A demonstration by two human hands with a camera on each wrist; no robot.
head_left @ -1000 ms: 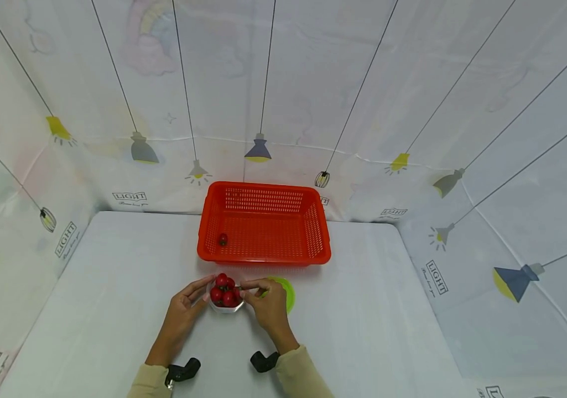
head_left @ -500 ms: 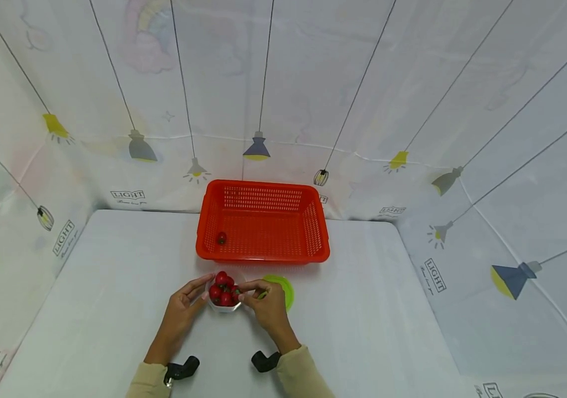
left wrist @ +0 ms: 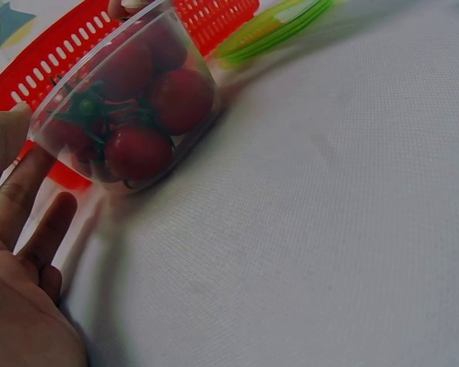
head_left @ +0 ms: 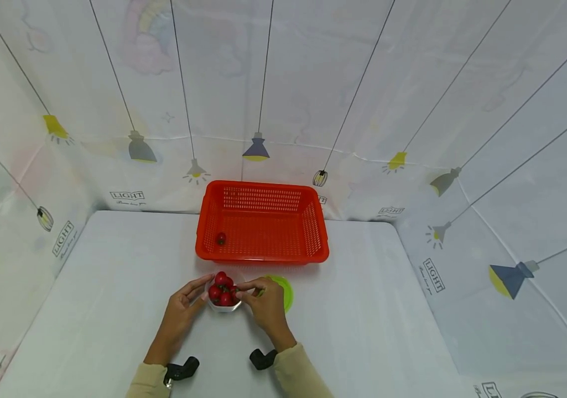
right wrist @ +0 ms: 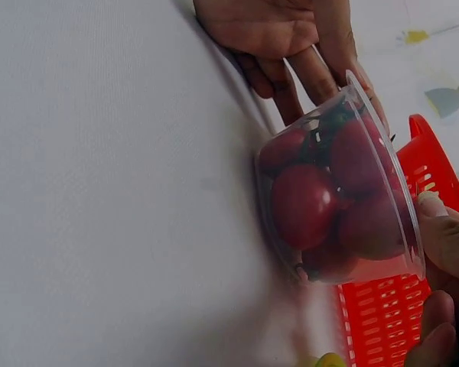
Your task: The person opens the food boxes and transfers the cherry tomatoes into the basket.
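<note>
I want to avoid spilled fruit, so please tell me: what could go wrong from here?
The round red tomatoes reach about to the rim of the clear plastic tub, so one might roll out. The left hand touches only one side, so a pull from the right hand opposite could perhaps tip it.

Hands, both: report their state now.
Left hand: open, touching the clear tub.
Right hand: at the tub's rim; whether it grips anything cannot be told.
</note>
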